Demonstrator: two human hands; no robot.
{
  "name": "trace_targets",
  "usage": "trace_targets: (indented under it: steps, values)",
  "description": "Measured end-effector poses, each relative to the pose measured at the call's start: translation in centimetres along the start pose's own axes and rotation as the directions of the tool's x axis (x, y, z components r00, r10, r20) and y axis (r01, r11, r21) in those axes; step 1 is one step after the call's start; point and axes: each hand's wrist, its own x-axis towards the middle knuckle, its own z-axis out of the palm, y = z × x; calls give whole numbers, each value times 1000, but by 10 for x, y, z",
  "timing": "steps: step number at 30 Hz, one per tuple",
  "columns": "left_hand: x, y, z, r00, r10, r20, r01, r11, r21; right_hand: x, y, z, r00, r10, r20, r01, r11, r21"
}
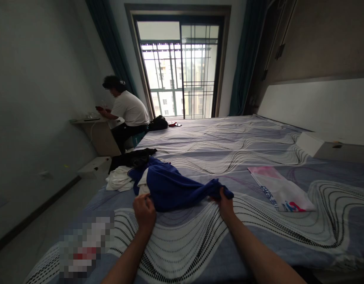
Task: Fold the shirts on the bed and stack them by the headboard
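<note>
A crumpled blue garment lies on the bed in front of me. My left hand is closed on its near left edge. My right hand pinches the garment's right end, fingers closed around the cloth. Both forearms reach forward over the wavy-patterned sheet. White clothing and a black garment are heaped just behind the blue one, at the bed's left edge.
A folded white and pink item lies on the bed to the right. Another person in a white shirt sits at a small desk by the window. A dark bag rests at the bed's far corner. The headboard lines the right wall.
</note>
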Motion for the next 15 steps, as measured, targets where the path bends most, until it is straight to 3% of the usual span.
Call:
trace_targets:
  steps: [1,3,6,8,11,15]
  values:
    - [9,-8,3,999,-37,-7,37,998,59,3,-1,-3,998,45,-51,-37,988,151]
    - [21,-14,11,997,-19,81,8,991,136,6,-5,-9,993,104,-61,-77,935,345]
    - [27,-11,26,946,85,314,-140,978,156,0,-9,-15,992,123,18,-121,928,351]
    - [30,-9,34,914,103,391,-155,982,103,-7,-8,-15,992,99,72,-116,953,281]
    - [36,-12,42,913,6,407,-13,1000,14,-11,-5,-16,995,66,77,-82,969,235]
    - [43,-25,44,923,-197,330,195,980,38,2,-4,-27,997,67,-42,-49,940,339]
